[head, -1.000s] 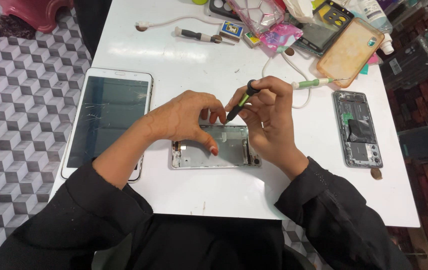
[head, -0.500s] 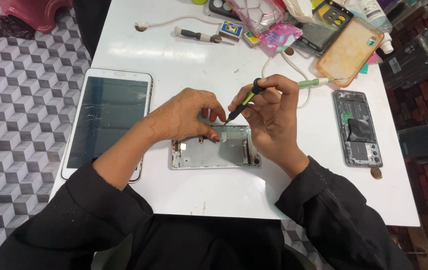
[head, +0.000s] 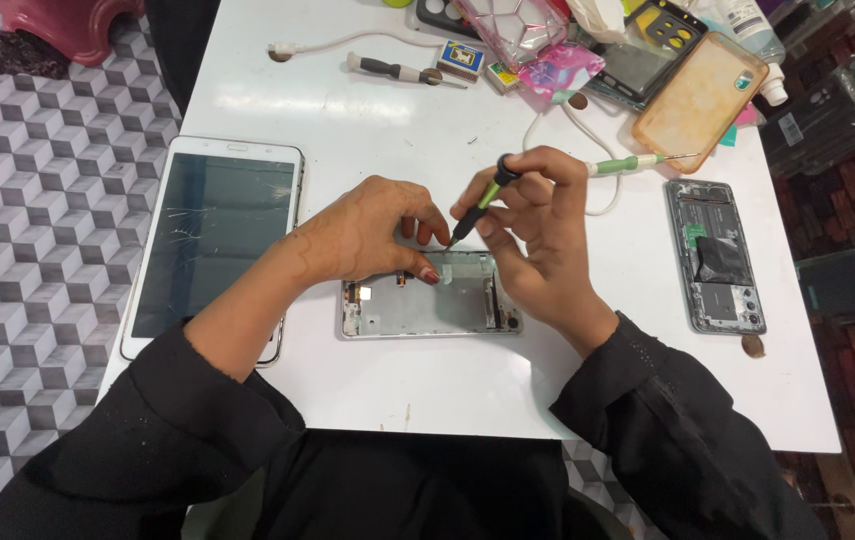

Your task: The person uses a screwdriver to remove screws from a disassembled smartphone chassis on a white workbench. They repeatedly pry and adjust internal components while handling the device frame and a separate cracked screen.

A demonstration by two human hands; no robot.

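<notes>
An opened silver phone frame (head: 417,305) lies flat on the white table (head: 367,120) in front of me. My left hand (head: 367,230) rests on its upper edge, fingertips pressing the frame down. My right hand (head: 532,240) grips a small green-and-black screwdriver (head: 482,200), tilted, with its tip pointing down at the frame's top edge near my left fingertips. A small pale part sits on the frame just below the tip.
A white tablet with a cracked dark screen (head: 212,240) lies at the left. Another opened phone (head: 712,255) lies at the right beside a green screwdriver (head: 632,163). Phone cases, a white cable (head: 327,42) and a black-handled tool (head: 387,69) crowd the far edge.
My right hand has shifted slightly with the screwdriver, its tip staying over the frame's top edge. My left hand has kept holding the frame.
</notes>
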